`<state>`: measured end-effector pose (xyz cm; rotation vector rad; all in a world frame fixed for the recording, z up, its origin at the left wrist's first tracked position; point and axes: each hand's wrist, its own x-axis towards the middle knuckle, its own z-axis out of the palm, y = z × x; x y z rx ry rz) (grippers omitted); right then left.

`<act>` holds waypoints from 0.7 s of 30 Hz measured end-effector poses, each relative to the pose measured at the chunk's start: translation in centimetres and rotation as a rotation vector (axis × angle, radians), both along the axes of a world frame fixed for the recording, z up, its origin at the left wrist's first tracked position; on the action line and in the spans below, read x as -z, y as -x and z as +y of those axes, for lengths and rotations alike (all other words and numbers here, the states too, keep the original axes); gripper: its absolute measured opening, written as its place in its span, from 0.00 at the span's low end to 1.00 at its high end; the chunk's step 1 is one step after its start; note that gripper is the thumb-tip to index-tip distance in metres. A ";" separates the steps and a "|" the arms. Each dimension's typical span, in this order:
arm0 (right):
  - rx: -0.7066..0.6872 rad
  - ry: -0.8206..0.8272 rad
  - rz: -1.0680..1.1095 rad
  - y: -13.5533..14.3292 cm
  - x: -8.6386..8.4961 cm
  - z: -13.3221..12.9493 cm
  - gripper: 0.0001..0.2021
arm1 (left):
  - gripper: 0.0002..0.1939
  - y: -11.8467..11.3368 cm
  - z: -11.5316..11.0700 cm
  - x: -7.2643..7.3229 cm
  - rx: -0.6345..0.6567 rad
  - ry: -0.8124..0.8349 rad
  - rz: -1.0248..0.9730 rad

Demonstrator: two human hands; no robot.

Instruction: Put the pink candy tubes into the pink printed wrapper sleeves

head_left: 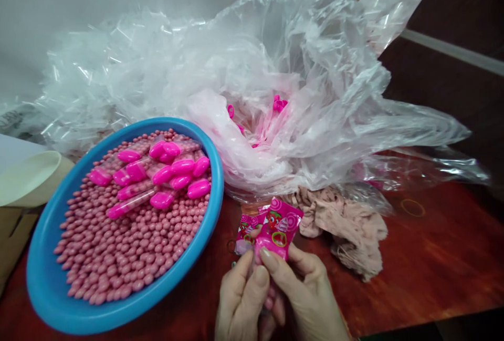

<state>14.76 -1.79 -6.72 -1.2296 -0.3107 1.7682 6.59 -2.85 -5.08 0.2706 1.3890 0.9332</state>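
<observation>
In the lower middle, my two hands meet around a clear tube of pink candy balls, mostly hidden by the fingers. My left hand is closed around the tube from the left. With thumb and fingers, my right hand pinches the lower end of a shiny pink candy packet printed with a strawberry figure, at the tube's top. Just left of it, a second pink candy packet lies on the table. Left of my hands stands a blue basin of pink candy balls, with several pink-capped filled tubes on top.
Behind the hands, an open clear plastic bag holds bright pink pieces. A heap of clear tubes lies at the back left. A crumpled beige cloth rests on the reddish table. At far left is a cream bowl.
</observation>
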 end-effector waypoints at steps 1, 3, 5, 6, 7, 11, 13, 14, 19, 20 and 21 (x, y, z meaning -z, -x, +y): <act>0.014 -0.013 -0.045 0.4 0.1 -0.3 0.18 | 0.25 -0.1 -0.1 -0.1 -0.033 0.014 0.054; 0.044 -0.035 -0.123 1.2 0.4 -0.7 0.19 | 0.26 -0.3 -0.2 -0.1 -0.086 0.014 0.128; 0.060 -0.057 -0.182 1.6 0.8 -0.9 0.19 | 0.28 -0.6 0.0 -0.1 -0.131 0.018 0.153; 0.063 -0.074 -0.210 1.6 1.0 -0.9 0.18 | 0.28 -0.8 0.2 -0.1 -0.160 0.033 0.149; 0.060 -0.090 -0.236 1.5 1.2 -0.8 0.17 | 0.29 -1.0 0.4 -0.1 -0.183 0.049 0.130; 0.058 -0.156 -0.255 0.5 1.2 -0.3 0.15 | 0.32 -1.5 0.9 0.4 -0.214 0.040 0.017; 0.082 -0.152 -0.220 0.0 0.8 -0.1 0.16 | 0.31 -1.5 0.8 0.8 -0.221 0.014 0.009; 0.089 -0.145 -0.205 -0.1 0.6 0.1 0.16 | 0.31 -1.4 0.7 1.0 -0.227 -0.003 0.029; 0.084 -0.174 -0.248 -0.4 0.1 0.6 0.15 | 0.23 -0.9 0.4 1.2 -0.116 -0.210 0.100; 0.086 -0.184 -0.265 -0.3 0.0 0.6 0.15 | 0.22 -0.9 0.5 1.0 -0.115 -0.237 0.094; 0.088 -0.194 -0.282 -0.3 -0.1 0.6 0.14 | 0.22 -1.0 0.6 0.8 -0.125 -0.246 0.094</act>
